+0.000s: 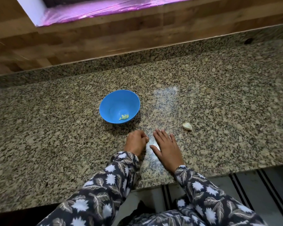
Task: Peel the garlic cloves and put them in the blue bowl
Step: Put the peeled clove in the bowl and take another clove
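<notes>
The granite counter [219, 95] carries a blue bowl [111, 101]. In front of it, the right hand [167, 149] lies flat with fingers spread, while the left hand [135, 141] curls its fingers under, and whether they hold anything cannot be told. An unpeeled garlic clove [187, 126] lies right of the hands, and small peeled garlic pieces [124, 117] sit in the bowl.

Granite counter [55, 128], wooden wall [72, 41], pink foil [96, 8]

On the speckled granite worktop [55, 128] stands a blue bowl [112, 101] with pale green garlic pieces [124, 117] inside. Nearer the person, the left hand [136, 141] rests curled, its contents hidden. The right hand [167, 149] lies flat just beside it, and a garlic clove [187, 126] lies to its right.
</notes>
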Available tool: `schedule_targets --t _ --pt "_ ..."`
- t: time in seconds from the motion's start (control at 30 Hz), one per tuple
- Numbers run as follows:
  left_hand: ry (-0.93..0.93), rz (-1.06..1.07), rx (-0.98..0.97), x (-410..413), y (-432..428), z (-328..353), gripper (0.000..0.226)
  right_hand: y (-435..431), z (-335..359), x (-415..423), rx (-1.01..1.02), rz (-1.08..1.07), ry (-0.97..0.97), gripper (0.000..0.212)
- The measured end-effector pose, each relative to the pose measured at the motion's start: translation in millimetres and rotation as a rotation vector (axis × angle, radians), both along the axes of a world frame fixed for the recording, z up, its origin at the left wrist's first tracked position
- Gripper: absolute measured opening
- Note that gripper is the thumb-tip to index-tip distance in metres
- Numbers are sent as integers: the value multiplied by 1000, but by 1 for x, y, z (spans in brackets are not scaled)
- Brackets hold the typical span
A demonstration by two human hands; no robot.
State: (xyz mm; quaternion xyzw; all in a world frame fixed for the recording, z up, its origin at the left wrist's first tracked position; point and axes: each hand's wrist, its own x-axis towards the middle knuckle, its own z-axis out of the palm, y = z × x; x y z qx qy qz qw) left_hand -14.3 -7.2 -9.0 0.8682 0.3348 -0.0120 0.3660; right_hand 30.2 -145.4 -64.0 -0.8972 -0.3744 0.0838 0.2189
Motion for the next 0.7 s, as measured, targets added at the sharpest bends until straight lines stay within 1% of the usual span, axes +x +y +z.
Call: schedule_targets --t 0.07,0.1,0.13,0.2,0.27,0.4,0.5,0.57,0.63,0.7 --pt "-124 209 -441 -5 2 3 10 1 3 2 77 -13 84 54" --pt "-171 297 -628 -9 3 3 11 1 6 3 135 -32 159 51" --pt "-188 333 -723 -13 5 3 11 1 8 4 199 -54 250 48" --pt "-181 343 -772 -21 2 1 11 3 13 3 329 -67 413 47" --pt "-182 348 -755 -24 -1 1 12 8 16 -2 423 -69 459 42" --pt "-198 329 -635 -24 -4 -2 23 15 19 -9 515 -186 445 25" --pt "-207 286 -440 -25 -6 -4 26 16 18 -10 547 -231 501 19" --pt "-223 238 -293 -25 -7 -3 22 17 19 -10 580 -251 574 18" --pt "-239 194 -188 -25 -8 -1 14 18 21 -11 612 -269 643 16" --pt "-235 140 -79 -26 -7 -2 16 19 23 -13 642 -309 739 12"
